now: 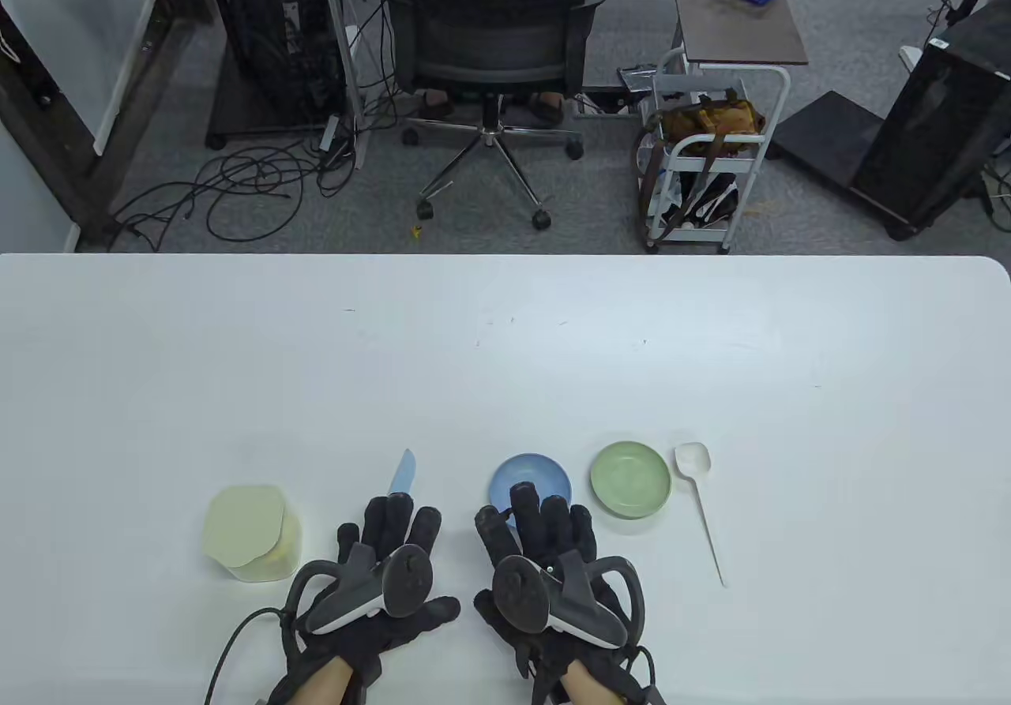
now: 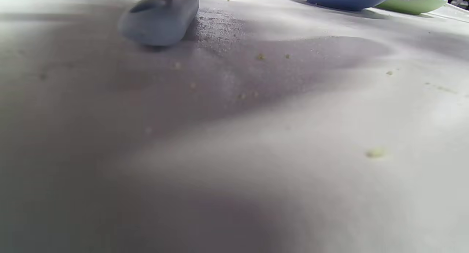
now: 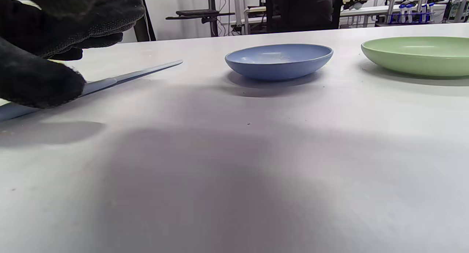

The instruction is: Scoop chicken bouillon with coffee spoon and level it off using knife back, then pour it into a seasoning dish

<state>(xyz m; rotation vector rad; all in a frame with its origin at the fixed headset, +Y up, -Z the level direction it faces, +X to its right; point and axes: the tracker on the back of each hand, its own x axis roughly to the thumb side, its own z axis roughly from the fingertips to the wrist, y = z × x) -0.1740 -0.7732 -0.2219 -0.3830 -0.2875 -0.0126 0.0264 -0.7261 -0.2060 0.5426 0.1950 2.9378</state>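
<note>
My left hand (image 1: 387,571) lies flat, grip loose, over the pale blue plastic knife (image 1: 403,474); my right hand (image 1: 545,571) rests open-fingered beside the shallow blue dish (image 1: 553,474).

knife handle: your left hand (image 1: 387,571) covers it in the table view, so only the blade (image 1: 403,474) shows
blue dish (image 1: 530,482): your right hand's fingers (image 1: 525,509) hide its near rim
left wrist view: knife handle (image 2: 160,20) blurred, cut off at top edge

We see a blue dish (image 3: 279,61) on the counter (image 3: 234,165), a green dish (image 3: 417,55) to its right. At left, a gloved hand (image 3: 47,44) hovers over a blue knife (image 3: 128,76).
</note>
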